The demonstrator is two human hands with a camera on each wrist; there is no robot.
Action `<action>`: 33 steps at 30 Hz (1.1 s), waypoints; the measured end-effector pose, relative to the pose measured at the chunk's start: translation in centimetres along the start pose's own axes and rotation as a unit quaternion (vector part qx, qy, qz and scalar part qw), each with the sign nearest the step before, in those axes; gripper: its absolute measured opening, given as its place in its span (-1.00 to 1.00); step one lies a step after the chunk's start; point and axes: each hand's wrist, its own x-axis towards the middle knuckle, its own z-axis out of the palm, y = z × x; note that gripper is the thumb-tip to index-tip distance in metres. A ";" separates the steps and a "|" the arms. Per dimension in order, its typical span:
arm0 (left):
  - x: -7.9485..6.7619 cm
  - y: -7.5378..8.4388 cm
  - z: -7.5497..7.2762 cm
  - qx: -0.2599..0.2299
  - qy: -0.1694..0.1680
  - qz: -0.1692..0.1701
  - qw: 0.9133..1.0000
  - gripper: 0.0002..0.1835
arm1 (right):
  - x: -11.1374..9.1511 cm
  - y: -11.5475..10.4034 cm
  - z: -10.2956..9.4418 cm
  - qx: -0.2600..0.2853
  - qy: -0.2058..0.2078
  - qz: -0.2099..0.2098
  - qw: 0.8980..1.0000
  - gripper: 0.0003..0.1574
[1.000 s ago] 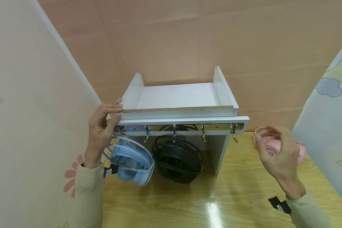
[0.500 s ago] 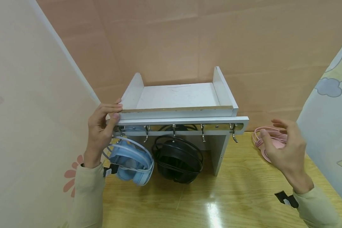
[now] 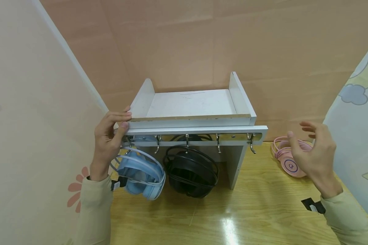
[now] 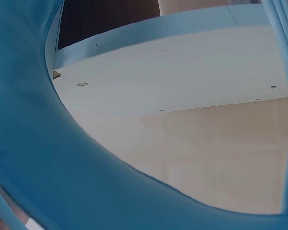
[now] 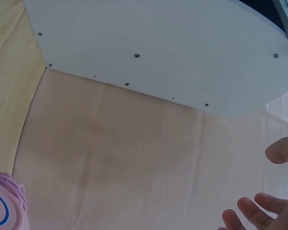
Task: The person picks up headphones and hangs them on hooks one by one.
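Observation:
My left hand [image 3: 108, 137] holds the left end of a white wooden shelf [image 3: 190, 129], thumb at the front edge and fingers over the top. Light-blue headphones [image 3: 153, 189] hang from the shelf's leftmost hook, just below that hand. In the left wrist view, their blue band [image 4: 81, 177] fills much of the picture, close to the camera. Black headphones [image 3: 191, 170] hang at the middle hook. To the right, my right hand [image 3: 319, 156] is in the air, fingers spread and holding nothing. Pink headphones [image 3: 291, 165] with a bundled cable lie beside it, partly overlapped by it in the head view.
Two metal hooks [image 3: 219, 144] on the shelf's right half carry nothing. The shelf's side panel [image 5: 158, 43] fills the top of the right wrist view. Brown paper covers the back [image 3: 184, 41], with patterned walls [image 3: 352, 136] left and right. The wood-grain surface [image 3: 257, 211] lies below.
My right hand has drawn away to the right and slightly up from the pink headphones, uncovering more of them. My left hand and the hanging headphones have stayed in place.

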 end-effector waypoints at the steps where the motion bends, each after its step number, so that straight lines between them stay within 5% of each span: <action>1: 0.0 0.0 0.0 0.000 0.000 0.000 1.000 -0.82 | 0.0 0.4 0.0 -0.004 -0.003 0.001 1.000 -0.41; 19: 0.0 0.0 0.0 0.000 -0.002 0.006 1.000 -0.81 | 1.4 3.9 -0.4 -0.058 -0.025 0.043 0.997 -0.41; 33: 0.0 0.1 0.1 -0.002 0.001 0.003 1.000 -0.83 | 2.3 6.1 -1.0 -0.123 -0.093 0.106 0.982 -0.33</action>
